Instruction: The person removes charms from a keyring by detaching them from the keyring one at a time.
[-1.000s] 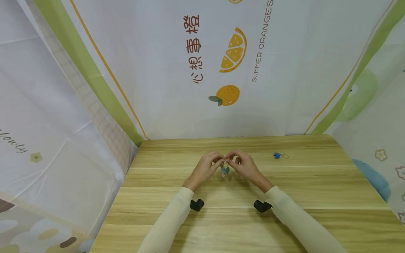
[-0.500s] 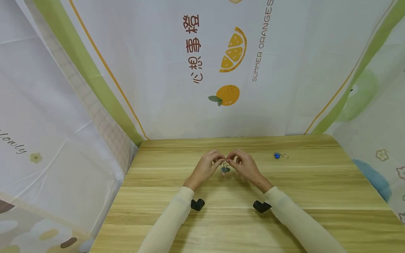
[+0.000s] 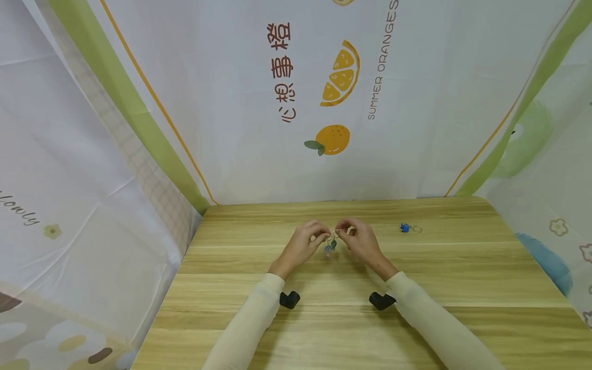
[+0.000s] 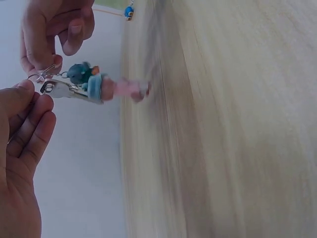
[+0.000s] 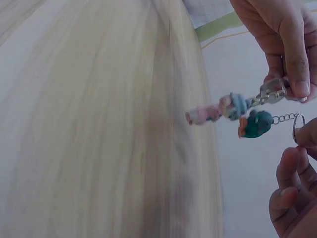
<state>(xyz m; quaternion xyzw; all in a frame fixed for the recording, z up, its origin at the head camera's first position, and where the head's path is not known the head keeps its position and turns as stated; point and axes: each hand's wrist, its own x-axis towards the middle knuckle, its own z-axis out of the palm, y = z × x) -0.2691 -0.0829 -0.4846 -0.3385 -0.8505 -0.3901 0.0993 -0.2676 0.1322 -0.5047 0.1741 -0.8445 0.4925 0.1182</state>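
My left hand (image 3: pixel 302 244) pinches the metal clasp (image 5: pixel 272 91) of a keychain. From that clasp hangs a small figurine (image 4: pixel 101 88) with a light blue top and pink lower part. Opposite it, my right hand (image 3: pixel 363 244) holds a thin metal key ring (image 5: pixel 296 128) between thumb and finger. A short chain (image 5: pixel 283 118) links this ring to a dark green charm (image 5: pixel 256 124) with an orange part. Both charms dangle side by side above the table. In the right wrist view the key ring stands a little apart from the clasp.
A blue charm with a ring (image 3: pixel 404 227) lies on the wood-grain table (image 3: pixel 333 329), toward the back right. Black angled pieces (image 3: pixel 290 299) show at both wrists. Printed white cloth (image 3: pixel 240 128) hangs behind the table and along its sides.
My right hand has shifted slightly right, widening the gap between the hands. The green charm now hangs more distinctly beside the figurine. The blue charm has stayed put.
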